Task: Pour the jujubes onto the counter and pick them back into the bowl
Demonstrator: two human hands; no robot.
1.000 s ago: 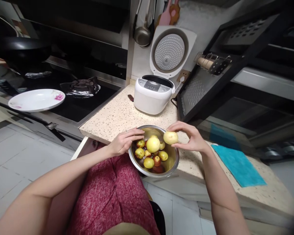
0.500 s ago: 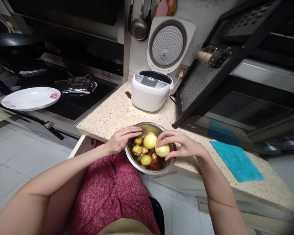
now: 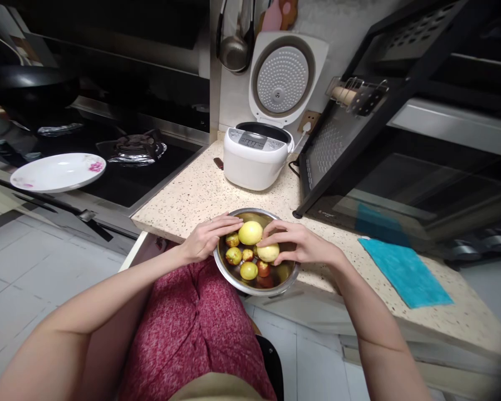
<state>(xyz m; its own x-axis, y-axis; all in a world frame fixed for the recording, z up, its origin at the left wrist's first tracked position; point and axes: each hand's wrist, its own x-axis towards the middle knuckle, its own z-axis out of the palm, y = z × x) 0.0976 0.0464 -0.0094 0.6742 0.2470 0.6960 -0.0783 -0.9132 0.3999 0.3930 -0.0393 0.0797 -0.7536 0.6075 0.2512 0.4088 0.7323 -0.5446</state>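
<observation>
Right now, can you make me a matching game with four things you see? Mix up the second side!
Column one:
1. Right hand
2. Rice cooker
3. Cloth
4. Plate

Column two:
A. Turquoise
B. Pink flowers near its edge
C. Holding a yellow fruit
D. Lid open

Right pairs: 1-C, 2-D, 3-A, 4-B.

Pale yellow fruit [image 3: 269, 253], silvery bowl [image 3: 286, 273]

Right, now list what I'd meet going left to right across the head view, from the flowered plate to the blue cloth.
Flowered plate → gas burner → left hand → metal bowl → right hand → blue cloth.
</observation>
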